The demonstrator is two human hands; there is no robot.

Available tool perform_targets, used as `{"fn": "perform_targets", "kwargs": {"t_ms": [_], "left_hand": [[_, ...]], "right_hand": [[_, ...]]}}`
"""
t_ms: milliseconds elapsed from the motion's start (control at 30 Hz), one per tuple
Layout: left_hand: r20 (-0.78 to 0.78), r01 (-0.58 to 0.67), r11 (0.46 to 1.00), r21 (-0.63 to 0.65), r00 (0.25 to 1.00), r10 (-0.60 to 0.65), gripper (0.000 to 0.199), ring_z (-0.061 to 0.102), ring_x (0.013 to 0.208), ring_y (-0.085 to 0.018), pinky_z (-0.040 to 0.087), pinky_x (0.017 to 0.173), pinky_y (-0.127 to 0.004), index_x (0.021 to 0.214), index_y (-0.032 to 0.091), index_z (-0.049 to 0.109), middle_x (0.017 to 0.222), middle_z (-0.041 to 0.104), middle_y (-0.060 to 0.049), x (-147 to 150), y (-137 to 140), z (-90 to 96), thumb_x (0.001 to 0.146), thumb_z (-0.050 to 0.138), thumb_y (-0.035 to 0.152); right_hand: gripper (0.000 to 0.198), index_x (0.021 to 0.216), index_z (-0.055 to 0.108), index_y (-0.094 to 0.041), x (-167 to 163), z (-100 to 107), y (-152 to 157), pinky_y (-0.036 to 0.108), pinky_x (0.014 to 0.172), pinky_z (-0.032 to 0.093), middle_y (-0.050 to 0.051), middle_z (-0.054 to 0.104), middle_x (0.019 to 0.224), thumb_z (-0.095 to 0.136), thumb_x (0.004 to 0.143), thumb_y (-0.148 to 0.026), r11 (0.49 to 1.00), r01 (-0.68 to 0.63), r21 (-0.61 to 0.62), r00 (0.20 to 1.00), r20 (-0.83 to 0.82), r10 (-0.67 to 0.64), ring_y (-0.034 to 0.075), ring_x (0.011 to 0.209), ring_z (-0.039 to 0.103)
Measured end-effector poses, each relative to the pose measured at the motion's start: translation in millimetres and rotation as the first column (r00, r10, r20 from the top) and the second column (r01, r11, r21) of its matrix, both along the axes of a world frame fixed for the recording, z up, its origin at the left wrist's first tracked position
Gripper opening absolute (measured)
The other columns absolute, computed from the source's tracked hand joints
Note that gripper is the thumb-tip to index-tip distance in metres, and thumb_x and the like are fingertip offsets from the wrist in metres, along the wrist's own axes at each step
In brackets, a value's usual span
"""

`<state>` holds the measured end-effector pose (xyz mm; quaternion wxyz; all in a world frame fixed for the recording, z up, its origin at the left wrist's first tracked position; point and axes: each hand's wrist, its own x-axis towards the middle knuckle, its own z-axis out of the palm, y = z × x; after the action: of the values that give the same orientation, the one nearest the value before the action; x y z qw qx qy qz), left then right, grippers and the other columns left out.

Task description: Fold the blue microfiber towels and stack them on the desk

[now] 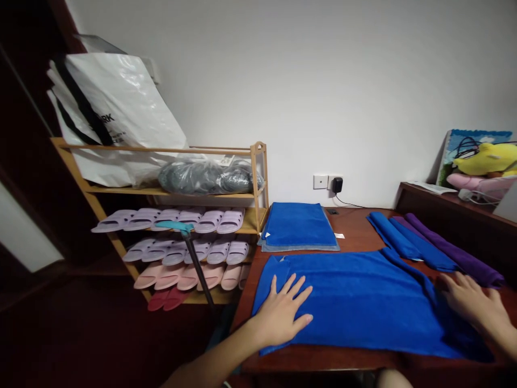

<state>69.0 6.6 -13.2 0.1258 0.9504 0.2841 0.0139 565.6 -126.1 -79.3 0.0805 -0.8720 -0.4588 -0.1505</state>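
A blue towel lies spread over the front of the reddish-brown table, its left end folded over and its right end creased and in shadow. My left hand rests flat on that folded left end with fingers spread. At the towel's right end is my right hand, its fingers apart and slightly bent, with no cloth visibly gripped. Behind the towel, a folded blue towel lies on a grey one. Rolled blue towels and a purple one lie at the back right.
To the left stands a wooden rack with several slippers, a white bag and a plastic-wrapped bundle. A dark pole with a teal head leans before it. A black plug sits in the wall; a raised ledge borders the right.
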Motion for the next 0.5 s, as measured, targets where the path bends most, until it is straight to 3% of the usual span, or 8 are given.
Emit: {"fn": "perform_targets", "kwargs": {"t_ms": [67,133,200,267,333,400,500], "left_hand": [[0.008,-0.002,1.000,0.012,1.000,0.002,0.058,0.006,0.140,-0.034,0.003,0.102,-0.071,0.146,0.034,0.022,0.154,0.012,-0.006,0.3,-0.1,-0.3,0.093,0.036,0.053],[0.013,0.000,1.000,0.020,1.000,0.000,0.057,0.006,0.140,-0.034,0.003,0.102,-0.071,0.145,0.034,0.022,0.154,0.014,-0.006,0.7,0.2,-1.1,0.094,0.037,0.052],[0.018,0.000,1.000,0.025,1.000,-0.001,0.057,0.007,0.140,-0.034,0.003,0.102,-0.070,0.145,0.034,0.023,0.153,0.016,-0.006,1.0,0.8,-2.2,0.094,0.037,0.052],[0.023,0.003,1.000,0.031,1.000,-0.004,0.056,0.008,0.140,-0.034,0.003,0.103,-0.070,0.145,0.034,0.023,0.153,0.016,-0.006,1.1,1.5,-3.4,0.094,0.038,0.052],[0.028,0.007,0.999,0.040,1.000,-0.008,0.056,0.008,0.140,-0.034,0.004,0.103,-0.069,0.145,0.035,0.022,0.153,0.016,-0.005,1.0,2.2,-5.0,0.094,0.037,0.051],[0.034,0.012,0.999,0.049,0.999,-0.013,0.056,0.009,0.140,-0.034,0.004,0.103,-0.070,0.145,0.036,0.020,0.154,0.016,-0.004,0.7,3.0,-6.9,0.094,0.037,0.050],[0.045,0.018,0.998,0.061,0.999,-0.021,0.056,0.010,0.139,-0.034,0.005,0.102,-0.070,0.146,0.037,0.019,0.153,0.016,-0.003,0.4,4.3,-9.6,0.095,0.038,0.049]], "right_hand": [[0.059,0.132,0.046,-0.011,-27.7,7.4,1.0,0.060,0.106,0.017,0.020,0.029,0.145,0.026,0.086,-0.042,0.998,-0.044,0.050,0.996,0.073,0.040,0.036,0.134,0.025],[0.060,0.139,0.036,-0.019,-67.4,8.9,7.9,0.051,0.107,0.025,0.011,0.025,0.149,0.028,0.087,-0.049,0.975,-0.219,0.043,0.975,0.061,0.216,0.028,0.135,0.028],[0.059,0.141,0.031,-0.031,-101.2,4.3,16.2,0.048,0.106,0.030,0.004,0.029,0.148,0.030,0.088,-0.056,0.913,-0.407,-0.013,0.910,-0.093,0.404,0.024,0.134,0.030],[0.058,0.141,0.030,-0.037,-111.6,-4.3,21.2,0.047,0.106,0.031,0.000,0.030,0.148,0.029,0.087,-0.059,0.885,-0.464,-0.036,0.868,-0.218,0.446,0.021,0.135,0.029],[0.061,0.140,0.033,-0.034,-91.6,-14.6,20.2,0.047,0.105,0.030,0.001,0.033,0.146,0.028,0.086,-0.062,0.922,-0.386,-0.028,0.897,-0.243,0.368,0.022,0.135,0.030],[0.067,0.137,0.040,-0.027,-48.5,-24.8,13.1,0.050,0.104,0.031,0.006,0.040,0.142,0.028,0.083,-0.065,0.968,-0.251,-0.009,0.945,-0.218,0.243,0.025,0.132,0.033],[0.063,0.130,0.049,-0.028,21.9,-33.9,-3.9,0.059,0.100,0.030,0.008,0.042,0.140,0.026,0.083,-0.061,0.999,-0.050,-0.004,0.973,-0.226,0.048,0.030,0.130,0.036]]}}
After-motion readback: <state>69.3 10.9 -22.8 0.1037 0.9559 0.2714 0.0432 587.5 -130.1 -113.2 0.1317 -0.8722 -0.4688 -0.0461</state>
